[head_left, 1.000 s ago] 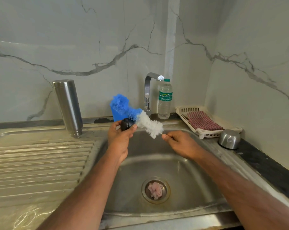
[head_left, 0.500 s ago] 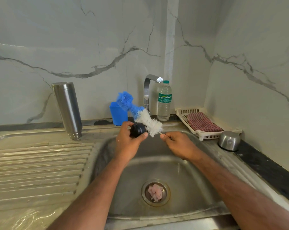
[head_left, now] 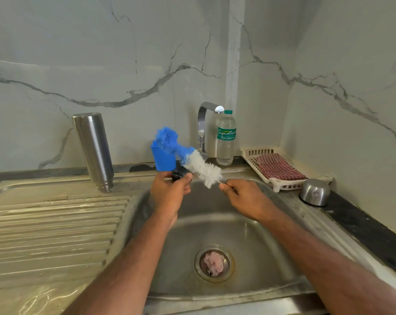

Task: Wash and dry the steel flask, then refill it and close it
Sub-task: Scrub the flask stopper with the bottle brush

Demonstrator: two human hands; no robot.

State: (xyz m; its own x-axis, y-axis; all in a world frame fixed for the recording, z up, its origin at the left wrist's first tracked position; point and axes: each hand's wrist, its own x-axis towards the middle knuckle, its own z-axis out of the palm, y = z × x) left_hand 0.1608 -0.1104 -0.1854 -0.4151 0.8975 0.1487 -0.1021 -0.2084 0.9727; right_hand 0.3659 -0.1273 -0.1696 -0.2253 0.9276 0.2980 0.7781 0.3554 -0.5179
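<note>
The steel flask (head_left: pixel 93 151) stands upside down on the draining board at the back left, apart from both hands. My left hand (head_left: pixel 169 193) grips a small black flask stopper (head_left: pixel 180 173) above the sink's back edge. My right hand (head_left: pixel 242 196) pinches the thin handle of a blue and white bottle brush (head_left: pixel 192 159), whose white bristles lie against the stopper. A steel cap (head_left: pixel 315 194) sits mouth down on the counter at the right.
The steel sink (head_left: pixel 256 246) has a pink scrap in its drain (head_left: pixel 214 263). Behind it stand the tap (head_left: pixel 202 128), a plastic water bottle (head_left: pixel 225 138) and a blue cup (head_left: pixel 162 156). A white tray (head_left: pixel 249 153) holds a checked red cloth (head_left: pixel 278 167).
Both hands and the brush have shifted slightly rightward over the sink. The stopper has turned in my left hand, and the brush's blue tip has swung up and left.
</note>
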